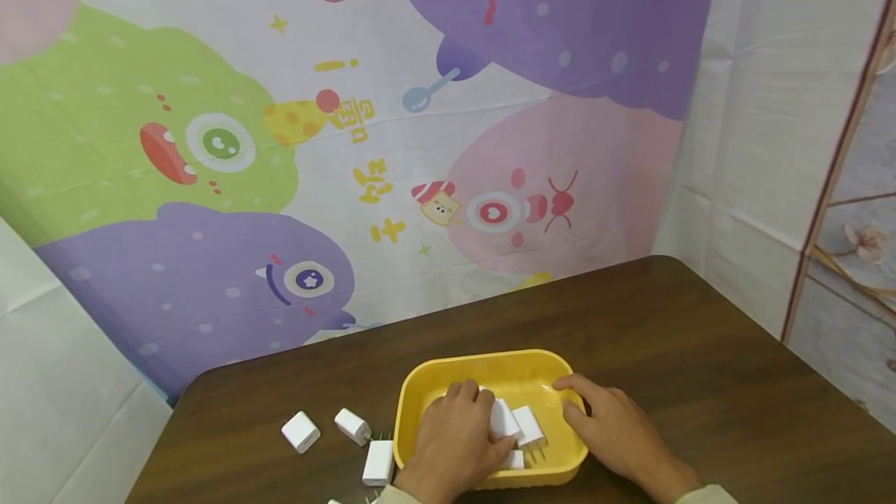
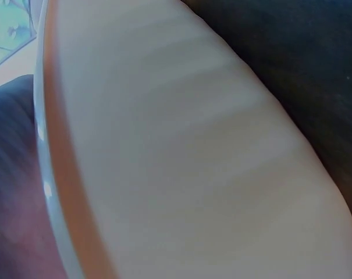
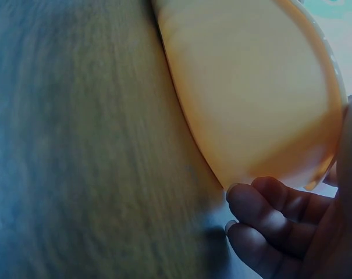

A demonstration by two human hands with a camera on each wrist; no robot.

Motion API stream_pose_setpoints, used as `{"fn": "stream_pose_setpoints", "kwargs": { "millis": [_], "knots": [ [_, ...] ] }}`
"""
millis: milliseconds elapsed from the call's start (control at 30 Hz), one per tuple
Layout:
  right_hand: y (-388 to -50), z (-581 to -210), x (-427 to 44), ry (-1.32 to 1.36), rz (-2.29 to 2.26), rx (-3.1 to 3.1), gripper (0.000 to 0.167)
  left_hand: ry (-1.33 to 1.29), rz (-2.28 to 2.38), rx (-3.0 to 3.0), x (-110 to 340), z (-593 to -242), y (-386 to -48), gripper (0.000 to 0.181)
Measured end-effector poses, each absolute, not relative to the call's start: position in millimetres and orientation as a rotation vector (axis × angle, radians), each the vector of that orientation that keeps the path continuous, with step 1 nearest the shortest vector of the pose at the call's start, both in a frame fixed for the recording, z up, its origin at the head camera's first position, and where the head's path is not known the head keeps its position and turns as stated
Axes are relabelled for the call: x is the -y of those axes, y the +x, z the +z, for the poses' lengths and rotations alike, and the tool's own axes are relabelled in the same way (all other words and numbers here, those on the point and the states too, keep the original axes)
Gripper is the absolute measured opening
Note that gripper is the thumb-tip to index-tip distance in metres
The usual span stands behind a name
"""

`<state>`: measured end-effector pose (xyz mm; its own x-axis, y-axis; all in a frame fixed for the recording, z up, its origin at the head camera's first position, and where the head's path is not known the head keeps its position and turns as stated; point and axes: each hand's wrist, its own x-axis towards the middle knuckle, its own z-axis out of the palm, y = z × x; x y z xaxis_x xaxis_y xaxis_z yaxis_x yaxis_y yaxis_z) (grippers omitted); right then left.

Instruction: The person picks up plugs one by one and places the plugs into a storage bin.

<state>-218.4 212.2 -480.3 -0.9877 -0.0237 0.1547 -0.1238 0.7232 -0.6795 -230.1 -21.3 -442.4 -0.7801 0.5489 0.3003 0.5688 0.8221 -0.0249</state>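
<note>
A yellow plastic tray [image 1: 490, 360] with high rounded walls stands near the table's front edge. Inside it lie several white plug-in chargers [image 1: 528, 426], some with metal prongs showing. My left hand [image 1: 455, 438] reaches over the near left rim, its fingers bent around a white charger [image 1: 503, 420] that they partly cover. At the right rim, my right hand [image 1: 616, 426] grips the tray, thumb on the inner side and fingers against the outside wall. In the right wrist view those fingers [image 3: 269, 224] curl by the tray's lower edge. The left wrist view shows mostly outer wall [image 2: 193, 145].
Left of the tray, white chargers lie loose on the dark wood table [image 1: 630, 317]: one block [image 1: 301, 432], another [image 1: 353, 426], and one with prongs up [image 1: 379, 463] close to the tray wall. Part of another shows at the bottom edge. A cartoon cloth [image 1: 392, 177] hangs behind.
</note>
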Motion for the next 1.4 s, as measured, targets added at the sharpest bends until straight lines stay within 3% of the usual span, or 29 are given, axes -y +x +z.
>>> {"fn": "stream_pose_setpoints", "kwargs": {
  "millis": [633, 1100, 1400],
  "knots": [
    [-218.5, -480.2, -211.2, 0.096, 1.136, 2.815, 0.024, -0.888, -0.133, 2.674, 23.6, -445.5, -231.5, 0.039],
    [-218.1, -479.0, -211.3, 0.099, 1.155, 2.798, 0.024, -0.885, -0.1, 2.689, 26.0, -442.0, -230.8, 0.043],
    [-218.9, -480.0, -210.7, 0.085, 1.139, 2.795, 0.024, -0.873, -0.163, 2.68, 29.7, -441.3, -232.6, 0.033]
  ]
}}
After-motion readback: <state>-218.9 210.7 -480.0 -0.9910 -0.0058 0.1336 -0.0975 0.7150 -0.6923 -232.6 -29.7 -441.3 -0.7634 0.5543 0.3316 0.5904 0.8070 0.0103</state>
